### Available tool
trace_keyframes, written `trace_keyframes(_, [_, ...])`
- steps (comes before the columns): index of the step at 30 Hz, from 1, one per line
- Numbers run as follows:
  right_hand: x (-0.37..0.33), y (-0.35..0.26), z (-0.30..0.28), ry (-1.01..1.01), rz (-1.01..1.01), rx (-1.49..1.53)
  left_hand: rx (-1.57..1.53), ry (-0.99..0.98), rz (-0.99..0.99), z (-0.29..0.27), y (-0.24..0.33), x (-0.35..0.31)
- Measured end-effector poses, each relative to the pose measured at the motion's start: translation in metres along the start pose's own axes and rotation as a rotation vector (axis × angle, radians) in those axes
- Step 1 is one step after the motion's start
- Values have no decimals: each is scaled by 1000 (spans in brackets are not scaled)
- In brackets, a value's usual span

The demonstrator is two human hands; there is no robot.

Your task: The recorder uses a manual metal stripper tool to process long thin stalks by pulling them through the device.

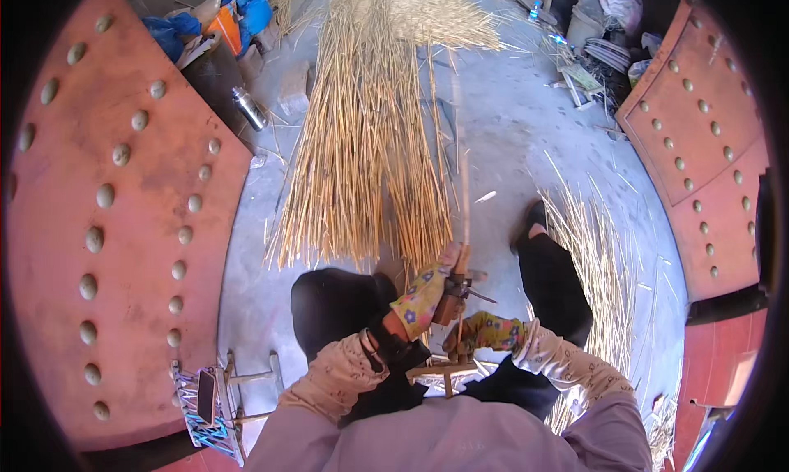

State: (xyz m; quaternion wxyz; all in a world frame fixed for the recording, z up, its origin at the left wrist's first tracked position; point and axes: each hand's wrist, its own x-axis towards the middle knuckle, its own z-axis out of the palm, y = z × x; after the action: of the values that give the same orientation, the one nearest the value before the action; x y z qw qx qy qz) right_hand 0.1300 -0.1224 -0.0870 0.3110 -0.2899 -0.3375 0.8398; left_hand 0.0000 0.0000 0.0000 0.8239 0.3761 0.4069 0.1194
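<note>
My left hand (426, 292), in a flowered yellow glove, is closed around a long pale reed stalk (465, 184) that runs away from me over the floor. Right beside its fingers is a small wooden tool (450, 305) with a dark metal fitting, between my two hands. My right hand (486, 333), in a similar glove, is curled just below that tool, close to the stalk's near end; what its fingers grip is partly hidden. Ahead lies a thick spread of golden reed stalks (353, 168), their cut ends toward me.
Pale stripped stalks (596, 275) lie to my right. Studded reddish doors stand at the left (136, 217) and right (699, 143). A steel flask (249, 108) and a brick (293, 88) are at the far left. A phone (206, 395) rests on a strap-woven stool (222, 418) at the near left.
</note>
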Motion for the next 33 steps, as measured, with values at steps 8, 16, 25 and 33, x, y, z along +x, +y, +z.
trace_keyframes(8, [-25, -83, 88, 811, -538, 236, 48, -121, -84, 14, -49, -78])
trace_keyframes(16, [-72, -166, 33, 974, -980, 384, 98, -168, -61, 28, -56, -112])
trace_keyframes(25, [-45, -180, 52, 1017, -1085, 543, 136, -367, -76, 5, -58, -131])
trace_keyframes(33, [13, -112, 94, 507, -782, 338, 67, -113, 67, 19, -28, -119])
